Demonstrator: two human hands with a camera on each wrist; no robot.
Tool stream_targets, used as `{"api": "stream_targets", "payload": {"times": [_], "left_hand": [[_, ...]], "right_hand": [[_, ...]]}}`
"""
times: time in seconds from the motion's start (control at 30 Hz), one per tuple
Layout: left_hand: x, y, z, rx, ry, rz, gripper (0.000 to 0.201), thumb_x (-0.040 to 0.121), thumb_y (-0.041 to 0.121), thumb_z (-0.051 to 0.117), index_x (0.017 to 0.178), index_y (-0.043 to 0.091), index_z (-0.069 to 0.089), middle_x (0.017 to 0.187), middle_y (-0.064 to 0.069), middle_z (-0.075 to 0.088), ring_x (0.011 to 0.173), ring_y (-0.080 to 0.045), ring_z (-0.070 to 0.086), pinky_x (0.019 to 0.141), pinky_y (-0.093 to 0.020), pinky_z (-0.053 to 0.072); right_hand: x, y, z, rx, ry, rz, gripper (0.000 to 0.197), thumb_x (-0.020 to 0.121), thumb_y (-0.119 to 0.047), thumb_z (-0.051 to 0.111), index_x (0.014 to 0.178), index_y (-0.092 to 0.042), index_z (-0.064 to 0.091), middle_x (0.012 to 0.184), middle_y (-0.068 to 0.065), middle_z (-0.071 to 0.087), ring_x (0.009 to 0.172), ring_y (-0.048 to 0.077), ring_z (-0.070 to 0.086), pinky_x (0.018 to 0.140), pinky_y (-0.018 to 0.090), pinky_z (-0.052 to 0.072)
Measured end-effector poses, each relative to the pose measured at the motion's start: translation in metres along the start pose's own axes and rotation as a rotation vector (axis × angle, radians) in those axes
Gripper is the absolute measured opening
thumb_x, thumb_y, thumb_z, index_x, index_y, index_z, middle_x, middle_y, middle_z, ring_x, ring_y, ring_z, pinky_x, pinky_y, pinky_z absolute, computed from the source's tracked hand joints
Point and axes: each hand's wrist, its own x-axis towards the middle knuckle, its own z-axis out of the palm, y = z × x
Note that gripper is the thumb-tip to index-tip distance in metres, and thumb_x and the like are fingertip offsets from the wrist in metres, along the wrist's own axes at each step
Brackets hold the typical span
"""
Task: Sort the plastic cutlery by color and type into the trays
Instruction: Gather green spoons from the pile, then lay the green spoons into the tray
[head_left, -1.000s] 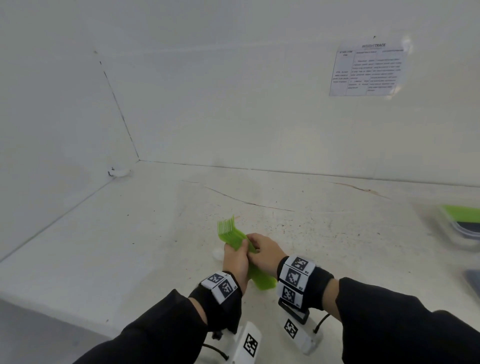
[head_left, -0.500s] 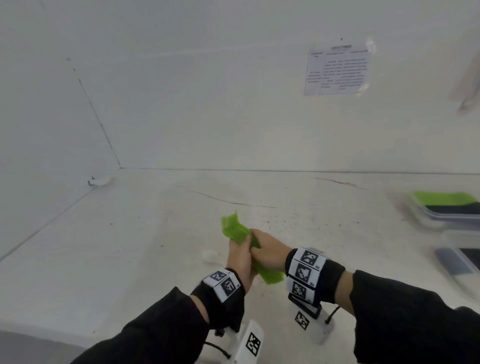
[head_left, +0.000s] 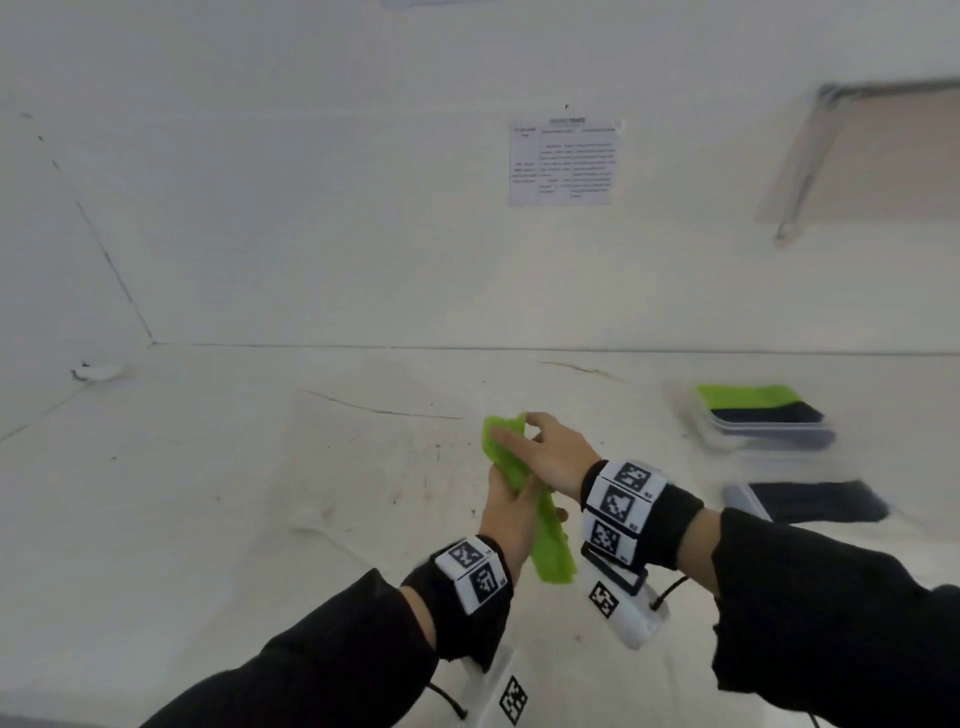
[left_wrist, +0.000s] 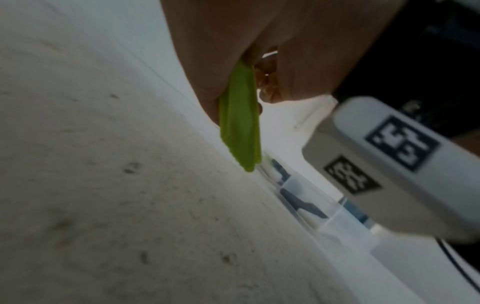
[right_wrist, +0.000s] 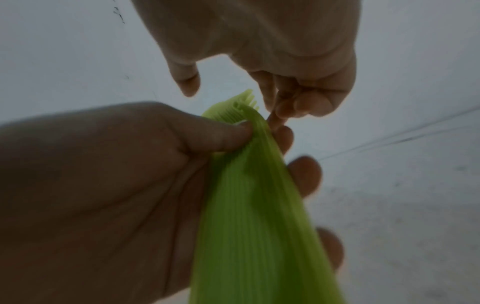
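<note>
A bundle of green plastic forks (head_left: 550, 540) stands tilted above the white table (head_left: 260, 493), tines up and handles down toward me. My left hand (head_left: 511, 514) grips its middle, thumb pressed across the stack (right_wrist: 259, 205). My right hand (head_left: 558, 449) sits at the tine end, thumb on the front and curled fingers (right_wrist: 298, 102) behind the tips. In the left wrist view the handle ends (left_wrist: 240, 123) hang below my left palm. At the right, a clear tray (head_left: 727, 441) holds green and black cutlery.
A second tray (head_left: 737, 499) with black cutlery lies nearer me at the right edge. A printed sheet (head_left: 563, 161) hangs on the back wall. White walls close off the back and left of the table. Camera units with square markers hang under both wrists.
My right hand has slid from the bundle's middle up to the tine end. The bundle has moved right and stands more upright. The view has swung right, showing more of the trays.
</note>
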Motion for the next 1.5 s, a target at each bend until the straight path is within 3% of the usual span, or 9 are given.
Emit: {"api": "stream_targets", "payload": {"times": [0.13,0.27,0.43,0.67,0.87,1.0,1.17,1.3,1.5], "left_hand": [[-0.008,-0.001,0.040,0.229,-0.030,0.098,0.027,0.101,0.016,0.034,0.126,0.023,0.026,0.096,0.007,0.052,0.073,-0.003,0.053,0.064,-0.015,0.049],[-0.015,-0.005,0.068,0.298,0.010,0.103,0.021,0.099,0.010,0.035,0.118,0.019,0.039,0.108,-0.003,0.057,0.085,-0.011,0.060,0.086,-0.033,0.052],[-0.010,-0.009,0.096,0.345,-0.007,0.114,0.008,0.095,0.019,0.049,0.094,0.026,0.053,0.090,0.003,0.059,0.078,-0.015,0.061,0.077,-0.031,0.048],[-0.002,-0.001,0.148,0.711,-0.120,0.264,0.024,0.094,0.031,0.052,0.111,0.015,0.047,0.081,0.006,0.049,0.075,-0.014,0.047,0.065,-0.024,0.033],[0.006,-0.004,0.181,1.018,-0.216,0.339,0.034,0.091,0.035,0.056,0.118,0.015,0.046,0.115,-0.002,0.053,0.102,-0.020,0.052,0.083,-0.029,0.039],[0.003,-0.002,0.199,1.210,-0.236,0.437,0.048,0.088,0.041,0.058,0.127,0.020,0.039,0.130,0.004,0.044,0.111,-0.020,0.051,0.088,-0.033,0.042],[0.002,-0.003,0.217,1.110,-0.241,0.410,0.076,0.074,0.052,0.070,0.131,0.024,0.029,0.124,0.006,0.049,0.107,-0.017,0.051,0.101,-0.036,0.037],[0.009,-0.023,0.222,1.000,-0.140,0.499,0.082,0.079,0.071,0.023,0.144,0.020,0.022,0.146,0.008,0.032,0.136,-0.008,0.028,0.118,-0.038,0.005],[0.025,-0.039,0.234,0.416,-0.092,0.027,0.054,0.102,0.037,0.018,0.150,0.016,0.009,0.158,0.001,0.008,0.145,-0.012,0.010,0.115,-0.024,0.007]], "right_hand": [[-0.009,0.012,-0.037,-0.102,0.105,-0.005,0.062,0.078,-0.055,0.064,0.119,-0.011,0.052,0.112,0.006,0.060,0.096,0.020,0.056,0.081,0.031,0.050],[-0.014,0.031,-0.071,-0.041,0.130,-0.086,0.042,0.076,-0.044,0.071,0.099,-0.009,0.064,0.086,0.004,0.063,0.075,0.018,0.059,0.062,0.029,0.049],[-0.022,0.066,-0.110,0.175,0.132,-0.099,0.033,0.077,-0.033,0.074,0.098,-0.011,0.063,0.067,0.000,0.060,0.052,0.014,0.053,0.052,0.026,0.049],[-0.042,0.108,-0.185,0.343,-0.075,-0.068,0.013,0.082,-0.009,0.068,0.092,-0.013,0.061,0.079,0.004,0.058,0.063,0.012,0.053,0.060,0.018,0.056],[-0.051,0.128,-0.245,-0.417,-0.186,-0.128,0.031,0.079,-0.021,0.072,0.108,-0.025,0.062,0.102,-0.007,0.060,0.093,0.006,0.053,0.074,0.009,0.037],[-0.060,0.137,-0.248,-0.715,-0.227,-0.141,0.051,0.078,-0.042,0.069,0.126,-0.029,0.056,0.115,-0.012,0.059,0.106,0.006,0.052,0.088,0.016,0.035],[-0.064,0.156,-0.251,-0.846,-0.192,-0.190,0.049,0.083,-0.036,0.063,0.130,-0.024,0.054,0.107,-0.007,0.061,0.091,0.007,0.047,0.081,0.017,0.035],[-0.059,0.180,-0.271,-0.873,-0.128,-0.134,0.040,0.085,-0.030,0.062,0.123,-0.020,0.058,0.098,-0.004,0.057,0.087,0.011,0.047,0.078,0.019,0.037],[-0.044,0.221,-0.278,-0.800,-0.122,-0.083,0.044,0.087,-0.029,0.060,0.129,-0.018,0.053,0.120,0.001,0.060,0.108,0.015,0.054,0.088,0.016,0.037]]}}
